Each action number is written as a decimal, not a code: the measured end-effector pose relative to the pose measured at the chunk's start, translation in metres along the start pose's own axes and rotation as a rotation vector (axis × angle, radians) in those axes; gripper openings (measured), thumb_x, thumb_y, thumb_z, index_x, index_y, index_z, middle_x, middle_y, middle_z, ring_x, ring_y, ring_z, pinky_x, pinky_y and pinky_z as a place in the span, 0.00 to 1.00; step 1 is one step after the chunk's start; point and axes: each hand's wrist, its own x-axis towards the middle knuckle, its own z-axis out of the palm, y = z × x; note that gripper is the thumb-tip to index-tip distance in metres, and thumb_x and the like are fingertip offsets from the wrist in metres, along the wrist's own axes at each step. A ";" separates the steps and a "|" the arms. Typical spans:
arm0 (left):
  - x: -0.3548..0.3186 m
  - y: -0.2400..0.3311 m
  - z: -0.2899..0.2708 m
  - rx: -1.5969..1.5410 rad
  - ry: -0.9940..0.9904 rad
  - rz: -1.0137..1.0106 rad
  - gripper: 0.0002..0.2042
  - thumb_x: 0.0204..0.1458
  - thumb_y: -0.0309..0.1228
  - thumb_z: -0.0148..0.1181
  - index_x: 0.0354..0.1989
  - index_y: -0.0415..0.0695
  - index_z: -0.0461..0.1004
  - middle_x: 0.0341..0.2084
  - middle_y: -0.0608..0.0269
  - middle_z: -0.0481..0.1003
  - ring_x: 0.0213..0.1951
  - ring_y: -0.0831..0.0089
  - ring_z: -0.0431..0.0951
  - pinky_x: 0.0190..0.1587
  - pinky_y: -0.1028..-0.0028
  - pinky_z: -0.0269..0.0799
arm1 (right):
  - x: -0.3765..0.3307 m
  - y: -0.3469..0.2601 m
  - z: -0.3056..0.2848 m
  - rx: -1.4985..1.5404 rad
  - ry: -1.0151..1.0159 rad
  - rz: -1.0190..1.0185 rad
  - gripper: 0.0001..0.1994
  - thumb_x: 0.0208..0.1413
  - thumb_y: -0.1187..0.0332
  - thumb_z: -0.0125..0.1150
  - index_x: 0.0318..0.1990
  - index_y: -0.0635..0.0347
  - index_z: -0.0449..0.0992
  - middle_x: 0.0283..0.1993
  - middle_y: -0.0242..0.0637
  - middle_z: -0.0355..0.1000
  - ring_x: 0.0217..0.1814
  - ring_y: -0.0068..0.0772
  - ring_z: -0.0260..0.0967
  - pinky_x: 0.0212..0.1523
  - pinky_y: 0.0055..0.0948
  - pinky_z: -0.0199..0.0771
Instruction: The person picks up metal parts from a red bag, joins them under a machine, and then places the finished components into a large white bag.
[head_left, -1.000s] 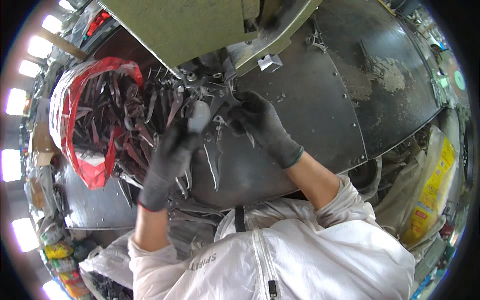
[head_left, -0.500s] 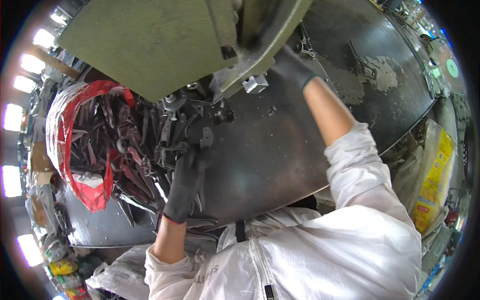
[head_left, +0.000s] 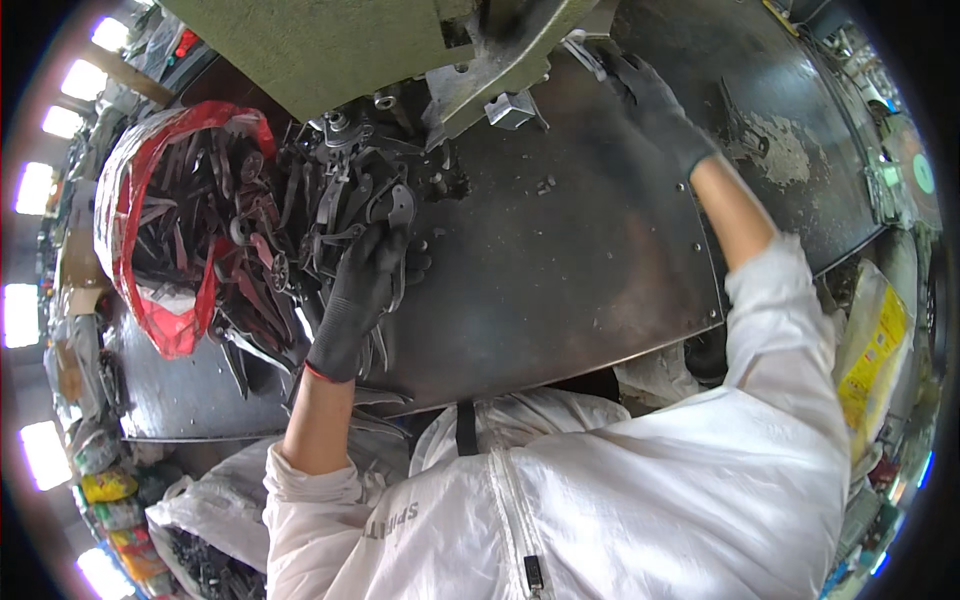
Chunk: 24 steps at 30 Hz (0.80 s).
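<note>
My left hand, in a black glove, is closed around a grey metal lever at the edge of a heap of similar levers. The lever's rounded, drilled end points away from me, past my fingers. My right hand, also gloved, reaches over the table to the right of the green machine. Its fingers are smeared by motion beside a silvery metal piece; whether they grip it is unclear. A small bright metal block is fixed at the machine's lower edge.
A red-rimmed white sack spills dark metal parts at the left of the dark metal table. Small bits lie mid-table. A worn pale patch marks the far right. A yellow-printed bag stands beyond the right edge.
My right hand has moved out from behind the machine toward the right. My left hand has come round a lever by the heap. The whole view has shifted.
</note>
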 end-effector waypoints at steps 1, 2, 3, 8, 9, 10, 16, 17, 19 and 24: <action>0.003 0.002 0.001 -0.056 -0.038 -0.002 0.20 0.70 0.40 0.55 0.62 0.37 0.70 0.47 0.58 0.79 0.44 0.70 0.84 0.47 0.68 0.81 | -0.011 -0.022 -0.008 0.130 0.111 0.022 0.22 0.65 0.68 0.63 0.66 0.55 0.71 0.63 0.42 0.75 0.64 0.47 0.73 0.61 0.38 0.74; 0.002 0.008 0.006 -0.054 -0.038 -0.008 0.20 0.70 0.40 0.55 0.62 0.37 0.70 0.47 0.58 0.79 0.44 0.70 0.84 0.47 0.68 0.81 | -0.021 -0.047 -0.015 0.266 0.219 0.046 0.19 0.66 0.68 0.63 0.63 0.57 0.74 0.57 0.41 0.79 0.57 0.43 0.78 0.56 0.34 0.77; 0.002 0.017 0.017 -0.044 0.019 0.089 0.20 0.70 0.40 0.55 0.61 0.38 0.71 0.44 0.59 0.80 0.41 0.71 0.83 0.45 0.69 0.80 | -0.028 -0.079 -0.027 0.268 0.215 0.051 0.19 0.66 0.68 0.63 0.63 0.57 0.74 0.57 0.41 0.79 0.57 0.43 0.78 0.56 0.34 0.77; 0.013 0.029 0.012 -0.020 0.042 0.138 0.18 0.71 0.40 0.54 0.59 0.38 0.72 0.37 0.59 0.81 0.35 0.72 0.82 0.41 0.71 0.78 | -0.036 -0.181 -0.024 1.471 -0.222 0.417 0.16 0.67 0.70 0.64 0.58 0.68 0.77 0.50 0.35 0.80 0.48 0.24 0.79 0.50 0.28 0.80; 0.012 0.034 0.015 -0.008 0.007 0.144 0.19 0.71 0.40 0.53 0.59 0.38 0.72 0.37 0.59 0.81 0.36 0.72 0.82 0.41 0.70 0.78 | -0.034 -0.195 -0.026 1.473 -0.225 0.409 0.16 0.67 0.70 0.64 0.58 0.68 0.77 0.50 0.35 0.80 0.48 0.24 0.79 0.50 0.28 0.80; 0.013 0.037 0.017 0.002 -0.027 0.151 0.19 0.71 0.41 0.53 0.58 0.37 0.73 0.37 0.58 0.81 0.36 0.71 0.82 0.41 0.70 0.78 | -0.033 -0.211 -0.029 1.649 -0.173 0.514 0.16 0.67 0.70 0.63 0.58 0.69 0.76 0.51 0.36 0.80 0.48 0.23 0.78 0.50 0.27 0.79; 0.028 0.036 0.014 0.084 -0.038 0.138 0.21 0.73 0.44 0.50 0.56 0.36 0.76 0.40 0.59 0.82 0.36 0.72 0.82 0.42 0.71 0.79 | -0.031 -0.246 -0.020 1.712 -0.208 0.478 0.17 0.66 0.73 0.61 0.59 0.73 0.75 0.49 0.41 0.80 0.46 0.28 0.80 0.45 0.27 0.82; 0.028 0.038 0.015 0.079 -0.031 0.139 0.21 0.73 0.44 0.50 0.56 0.36 0.76 0.40 0.59 0.82 0.36 0.72 0.82 0.42 0.71 0.79 | -0.030 -0.251 -0.021 1.585 -0.182 0.431 0.15 0.67 0.74 0.60 0.58 0.71 0.76 0.52 0.39 0.79 0.46 0.28 0.79 0.47 0.28 0.81; 0.030 0.042 0.016 0.190 0.022 0.250 0.21 0.74 0.43 0.48 0.58 0.36 0.76 0.42 0.60 0.81 0.40 0.72 0.82 0.46 0.71 0.79 | -0.029 -0.243 -0.007 1.463 -0.153 0.267 0.15 0.67 0.73 0.60 0.58 0.72 0.75 0.51 0.39 0.79 0.44 0.27 0.79 0.45 0.28 0.80; 0.059 0.028 0.004 1.627 0.071 0.929 0.15 0.70 0.32 0.50 0.51 0.33 0.78 0.48 0.49 0.82 0.47 0.56 0.83 0.53 0.64 0.79 | -0.029 -0.239 -0.003 1.411 -0.235 0.278 0.16 0.66 0.72 0.60 0.58 0.71 0.75 0.46 0.37 0.79 0.42 0.24 0.78 0.42 0.27 0.81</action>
